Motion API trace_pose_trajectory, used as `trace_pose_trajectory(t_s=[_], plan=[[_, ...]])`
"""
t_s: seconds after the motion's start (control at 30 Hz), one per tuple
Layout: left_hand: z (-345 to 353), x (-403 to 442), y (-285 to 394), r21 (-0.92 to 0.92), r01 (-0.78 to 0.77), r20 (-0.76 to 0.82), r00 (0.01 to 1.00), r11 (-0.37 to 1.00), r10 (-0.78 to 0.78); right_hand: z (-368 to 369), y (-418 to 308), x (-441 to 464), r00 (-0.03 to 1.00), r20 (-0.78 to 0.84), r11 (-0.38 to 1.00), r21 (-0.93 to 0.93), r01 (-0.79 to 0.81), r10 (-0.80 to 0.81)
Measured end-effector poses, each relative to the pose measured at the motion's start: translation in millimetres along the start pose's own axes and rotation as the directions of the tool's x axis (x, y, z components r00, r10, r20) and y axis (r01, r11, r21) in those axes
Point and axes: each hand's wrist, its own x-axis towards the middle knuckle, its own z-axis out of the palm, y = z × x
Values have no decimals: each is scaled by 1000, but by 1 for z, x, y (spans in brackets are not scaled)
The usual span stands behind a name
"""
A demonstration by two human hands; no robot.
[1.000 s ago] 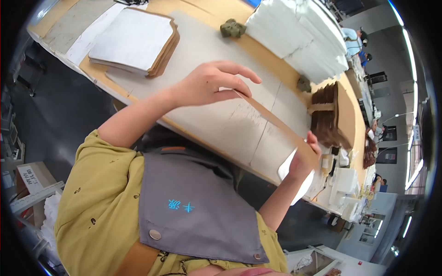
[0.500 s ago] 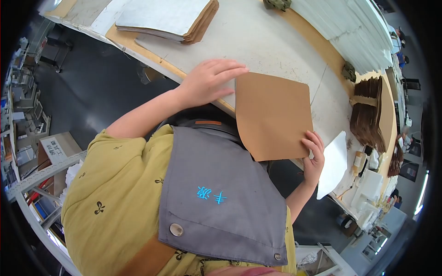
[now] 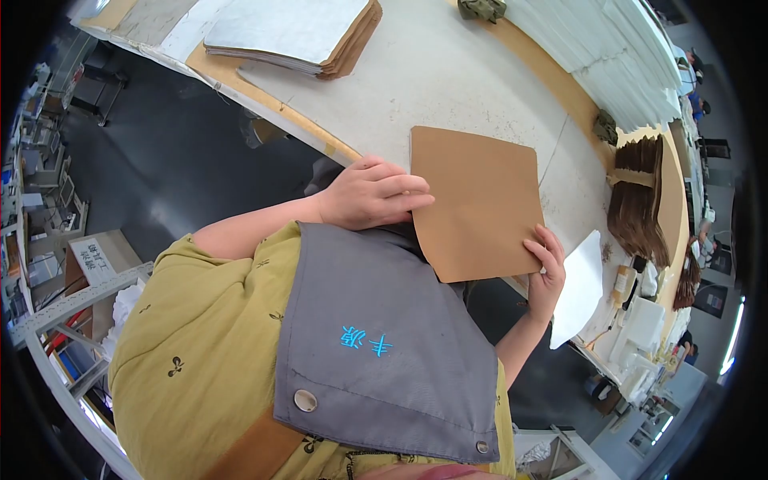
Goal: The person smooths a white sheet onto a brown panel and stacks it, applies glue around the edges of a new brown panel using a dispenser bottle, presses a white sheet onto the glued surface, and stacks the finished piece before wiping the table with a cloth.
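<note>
**Head view: brown card (image 3: 480, 204) over the table (image 3: 496, 96) edge, right hand (image 3: 546, 272) gripping**

Card sits in front of the person, brown face up, slanting across the table's near edge; its far part overlaps the tabletop, its near corner the apron (image 3: 384, 312). Whether it touches the table: can't tell.

Right hand pinches the card's right edge near the lower corner, fingers bent over the face, thumb hidden, presumably under. Left hand (image 3: 372, 196) is at the left edge, fingertips just lapping the brown face; thumb side hidden, so can't tell if it pinches or only touches.

Handling, my guess: light, thin, semi-stiff. Slight bow toward the near corner suggests it flexes but springs. Dry, matte, so not very slippery; not brittle, but corners could crease or dent. Best hold: opposite side edges, flat fingers above, thumb below, light squeeze. One corner alone probably lets it sag.

Nearby: white sheet (image 3: 578, 292) just beside right hand; white-topped stack (image 3: 284, 32) on the table, well apart.
</note>
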Motion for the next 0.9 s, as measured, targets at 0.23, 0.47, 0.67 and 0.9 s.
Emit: trace_pose_trajectory(t_s=[0.23, 0.47, 0.67, 0.9], plan=[[3, 14, 4, 81, -56, -20, 998, 995, 58, 0, -8, 5, 999, -36, 998, -47, -29, 28], [8, 21, 4, 16, -119, 23, 993, 993, 119, 7, 21, 6, 993, -103, 993, -97, -74, 64], [-6, 62, -1, -33, -32, 15, 999, 999, 32, -4, 6, 27, 989, -146, 992, -127, -20, 1], [-49, 111, -8, -772, 532, 326, 801, 348, -503, -51, -43, 49, 937, -208, 892, 417, -175, 281]])
